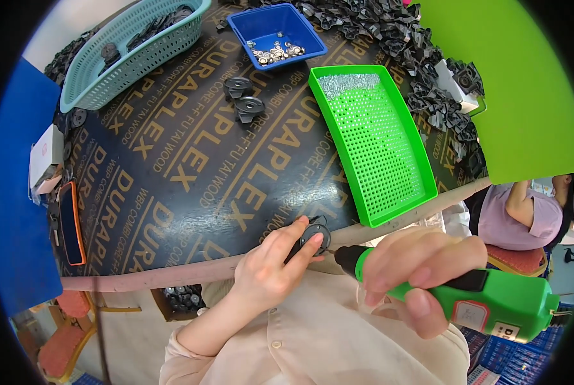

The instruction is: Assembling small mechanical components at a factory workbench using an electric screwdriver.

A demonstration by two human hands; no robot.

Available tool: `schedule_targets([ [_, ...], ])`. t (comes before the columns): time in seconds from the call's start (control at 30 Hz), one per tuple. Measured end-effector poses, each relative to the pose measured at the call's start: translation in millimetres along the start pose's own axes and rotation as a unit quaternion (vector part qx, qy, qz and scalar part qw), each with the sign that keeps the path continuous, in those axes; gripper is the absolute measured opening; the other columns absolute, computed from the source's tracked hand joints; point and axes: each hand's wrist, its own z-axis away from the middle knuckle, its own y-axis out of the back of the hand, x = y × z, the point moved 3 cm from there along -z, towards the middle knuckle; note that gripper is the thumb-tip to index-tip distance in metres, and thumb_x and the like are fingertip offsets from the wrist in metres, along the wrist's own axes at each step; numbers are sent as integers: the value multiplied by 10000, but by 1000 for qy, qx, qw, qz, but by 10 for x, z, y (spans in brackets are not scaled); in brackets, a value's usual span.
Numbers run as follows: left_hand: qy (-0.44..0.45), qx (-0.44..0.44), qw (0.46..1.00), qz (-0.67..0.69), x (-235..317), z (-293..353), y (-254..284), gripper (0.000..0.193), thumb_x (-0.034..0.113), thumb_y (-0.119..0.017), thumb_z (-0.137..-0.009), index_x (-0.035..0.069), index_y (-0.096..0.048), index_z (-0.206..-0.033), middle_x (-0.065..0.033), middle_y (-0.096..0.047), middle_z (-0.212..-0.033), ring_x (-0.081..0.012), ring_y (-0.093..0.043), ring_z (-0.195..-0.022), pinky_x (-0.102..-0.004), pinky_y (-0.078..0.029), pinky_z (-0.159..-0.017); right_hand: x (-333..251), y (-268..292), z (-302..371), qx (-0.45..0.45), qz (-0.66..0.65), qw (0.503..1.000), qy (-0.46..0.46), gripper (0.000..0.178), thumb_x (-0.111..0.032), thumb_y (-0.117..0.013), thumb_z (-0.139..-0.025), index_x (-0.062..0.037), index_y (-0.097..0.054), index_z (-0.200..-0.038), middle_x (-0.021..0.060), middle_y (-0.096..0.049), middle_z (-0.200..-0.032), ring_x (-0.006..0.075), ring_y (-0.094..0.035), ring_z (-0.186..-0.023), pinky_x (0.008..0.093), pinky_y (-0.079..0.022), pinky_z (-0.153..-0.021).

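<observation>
Your worktable (171, 221), dark and printed with tan lettering, has a pale padded strip (152, 274) along its near edge, with a blue panel (27, 192) to the left and a lime-green panel (531, 96) to the right; beyond its right corner sits a co-worker in a light purple top (524, 215). Your left hand (271, 266) is partly curled, pinching a round black plastic part (316, 239) between thumb and fingers just over that edge, while your right hand (422, 269) is wrapped around a green electric screwdriver (499, 301), its tip aimed at the part; you cannot tell from here whether they touch. Count one part in your grasp and two similar black parts (250, 108) farther up the table, one perforated green tray (377, 154) with small silvery screws (348, 83) too many to count at its far end, one blue bin (255, 27) of shiny round metal pieces (277, 54), one pale blue basket (126, 78) containing black pieces, and one orange-edged phone (72, 224) at the left
</observation>
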Motion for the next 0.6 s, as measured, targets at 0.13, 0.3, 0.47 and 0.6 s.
schedule_targets([
  [0.13, 8, -4, 1000, 10, -4, 25, -11, 370, 121, -765, -688, 54, -670, -1039, -172, -610, -1072, -230, -645, -807, -274, -539, -610, 12, -29, 36, 4, 3, 1000, -11, 259, -34, -556, -861, -9, -382, -1052, 197, -603, -845, 256, -628, -550, 375, -535, -504],
  [0.3, 45, -8, 999, 29, -24, 52, 36, 395, 121, -772, -688, 78, -665, -1066, -156, -616, -1095, -242, -642, -812, -295, -542, -668, -59, -7, 21, 47, -53, 997, 37, 266, -61, -542, -852, -6, -366, -1043, 206, -576, -882, 246, -592, -477, 349, -507, -439],
  [0.47, 155, -69, 978, 120, 22, 297, 794, 399, 107, -832, -602, 79, -731, -987, -133, -668, -1067, -240, -662, -815, -287, -524, -670, -231, 194, 187, 218, -74, 964, 136, 270, -50, -497, -833, 17, -359, -1055, 264, -564, -890, 265, -575, -461, 346, -519, -423],
  [0.6, 411, -168, 892, 81, -174, 1175, 1723, 401, 127, -833, -621, 33, -721, -995, -169, -674, -1056, -286, -664, -918, -337, -521, -784, -82, 301, 230, 250, -59, 964, 73, 246, -53, -474, -823, 43, -356, -1016, 254, -546, -828, 245, -535, -416, 329, -503, -392],
])
